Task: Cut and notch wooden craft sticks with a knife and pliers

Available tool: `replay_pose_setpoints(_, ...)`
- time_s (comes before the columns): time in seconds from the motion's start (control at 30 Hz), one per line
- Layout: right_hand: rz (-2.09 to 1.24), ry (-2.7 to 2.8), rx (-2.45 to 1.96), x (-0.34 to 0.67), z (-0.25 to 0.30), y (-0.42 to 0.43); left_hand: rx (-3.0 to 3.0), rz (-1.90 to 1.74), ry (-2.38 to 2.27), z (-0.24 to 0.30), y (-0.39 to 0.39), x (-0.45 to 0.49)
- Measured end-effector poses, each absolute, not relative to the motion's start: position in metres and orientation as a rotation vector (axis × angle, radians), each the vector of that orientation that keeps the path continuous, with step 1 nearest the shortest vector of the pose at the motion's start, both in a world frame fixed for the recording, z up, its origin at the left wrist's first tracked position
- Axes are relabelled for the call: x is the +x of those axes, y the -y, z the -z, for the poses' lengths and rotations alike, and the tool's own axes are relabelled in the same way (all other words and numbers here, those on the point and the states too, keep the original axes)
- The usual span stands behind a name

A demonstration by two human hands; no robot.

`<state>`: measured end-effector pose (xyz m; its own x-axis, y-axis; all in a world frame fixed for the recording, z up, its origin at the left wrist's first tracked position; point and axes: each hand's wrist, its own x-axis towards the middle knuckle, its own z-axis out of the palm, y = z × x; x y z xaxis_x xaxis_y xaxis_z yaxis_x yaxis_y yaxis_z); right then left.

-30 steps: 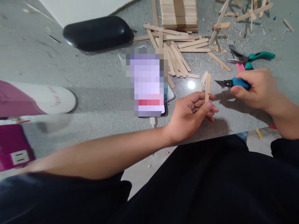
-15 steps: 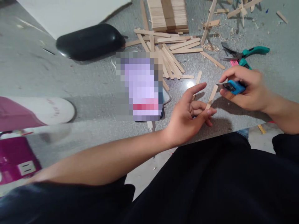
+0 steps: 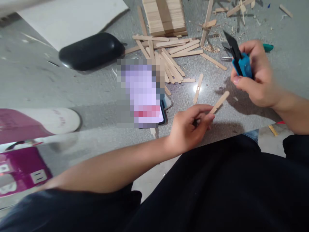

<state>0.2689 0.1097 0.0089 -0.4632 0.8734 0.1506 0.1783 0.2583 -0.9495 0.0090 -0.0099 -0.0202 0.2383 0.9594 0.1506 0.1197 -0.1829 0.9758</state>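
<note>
Between thumb and fingers, my left hand (image 3: 191, 127) pinches a wooden craft stick (image 3: 220, 102), which points up and to the right with its rounded end free. My right hand (image 3: 259, 75) is wrapped round a blue utility knife (image 3: 242, 64); its dark blade is out and points up and left, apart from the stick. Another craft stick (image 3: 198, 88) with a small hole near its middle lies on the table beyond my left hand. Pliers with green handles (image 3: 267, 47) lie behind my right hand, partly hidden by it.
Loose craft sticks (image 3: 172, 62) lie in a heap before a banded stack of sticks (image 3: 166, 19). Left of them are a phone (image 3: 145, 93) with a blurred screen and a black case (image 3: 91, 51). Wood shavings (image 3: 210, 48) and joined sticks lie farther back. A purple box (image 3: 24, 170) is at the lower left.
My right hand has lifted the knife up and away from the stick, its blade turning upward. My left fingers have curled in around the stick, and a rounded end now points outward.
</note>
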Motion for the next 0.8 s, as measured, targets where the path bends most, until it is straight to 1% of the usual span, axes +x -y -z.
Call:
replay_pose_setpoints(0.1, -1.261, 1.715, -0.972, 0.268, -0.005, -0.114, 1.900, -1.072, -1.074, 0.018, 0.007, 0.005)
replay_pose_setpoints(0.2, -1.235, 1.734, -1.055, 0.269, -0.004, -0.119, 2.150, -0.954, -1.079, 0.016, 0.003, 0.001)
replay_pose_setpoints(0.33, -1.196, 1.842, -1.130, 0.269, -0.007, -0.125, 2.244, -0.816, -1.224, 0.017, 0.001, 0.001)
replay_pose_setpoints(0.5, -1.148, 1.891, -1.192, 0.266, -0.013, -0.124, 2.157, -0.708, -1.421, 0.016, 0.000, 0.002)
replay_pose_setpoints(0.6, -1.165, 1.909, -1.211, 0.266, -0.017, -0.122, 2.200, -0.793, -1.352, 0.014, 0.003, 0.001)
replay_pose_setpoints(0.7, -1.204, 1.877, -1.161, 0.266, -0.019, -0.120, 2.470, -0.951, -1.197, 0.009, 0.015, 0.000)
replay_pose_setpoints(0.8, -1.234, 1.833, -1.084, 0.266, -0.019, -0.118, 2.741, -0.793, -1.097, 0.004, 0.033, 0.001)
